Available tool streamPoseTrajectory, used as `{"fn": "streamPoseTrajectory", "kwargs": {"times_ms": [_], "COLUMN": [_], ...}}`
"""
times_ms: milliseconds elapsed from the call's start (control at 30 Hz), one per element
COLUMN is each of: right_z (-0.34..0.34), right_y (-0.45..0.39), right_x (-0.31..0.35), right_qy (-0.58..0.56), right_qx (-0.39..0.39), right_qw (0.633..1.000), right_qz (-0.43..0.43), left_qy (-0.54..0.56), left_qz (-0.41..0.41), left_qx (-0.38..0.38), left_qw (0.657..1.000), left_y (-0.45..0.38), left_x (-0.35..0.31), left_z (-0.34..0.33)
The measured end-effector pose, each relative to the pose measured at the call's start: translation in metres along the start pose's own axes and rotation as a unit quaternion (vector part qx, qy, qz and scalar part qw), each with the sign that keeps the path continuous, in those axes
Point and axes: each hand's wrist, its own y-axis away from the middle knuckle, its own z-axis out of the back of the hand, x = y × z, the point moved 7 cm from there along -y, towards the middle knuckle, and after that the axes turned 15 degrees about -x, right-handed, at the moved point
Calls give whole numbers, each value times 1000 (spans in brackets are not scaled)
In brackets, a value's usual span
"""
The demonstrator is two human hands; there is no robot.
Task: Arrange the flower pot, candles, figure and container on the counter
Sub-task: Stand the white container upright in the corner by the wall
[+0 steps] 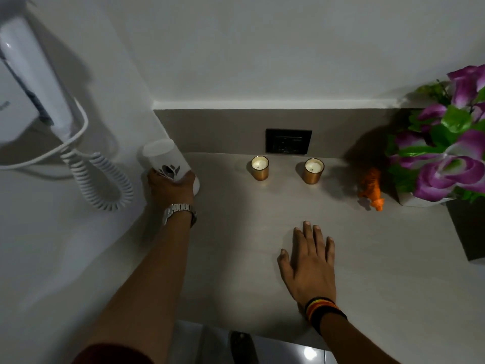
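My left hand (pixel 169 187) is wrapped around a white cylindrical container (pixel 164 160) with a dark leaf mark, at the counter's back left corner beside the wall. My right hand (pixel 309 264) lies flat and open on the grey counter (pixel 236 245), holding nothing. Two gold candles stand near the back wall, the left candle (pixel 259 168) and the right candle (pixel 314 170), a little apart. An orange animal figure (pixel 371 190) stands to their right. A flower pot (pixel 417 199) with purple flowers and green leaves sits at the far right.
A white wall-mounted hair dryer (pixel 31 82) with a coiled cord (pixel 105 179) hangs on the left wall close to the container. A black socket plate (pixel 288 141) sits on the backsplash behind the candles. A dark box (pixel 467 227) stands at the right edge.
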Motion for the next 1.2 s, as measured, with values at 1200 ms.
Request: {"fn": "streamPoseTrajectory", "kwargs": {"times_ms": [1200], "right_z": [0], "right_y": [1], "right_x": [0], "right_qy": [0], "right_qx": [-8], "right_qw": [1000], "right_qz": [-10], "left_qy": [-34], "left_qz": [-99], "left_qx": [111], "left_qw": [988], "left_y": [11], "left_x": [35], "left_z": [-62]}}
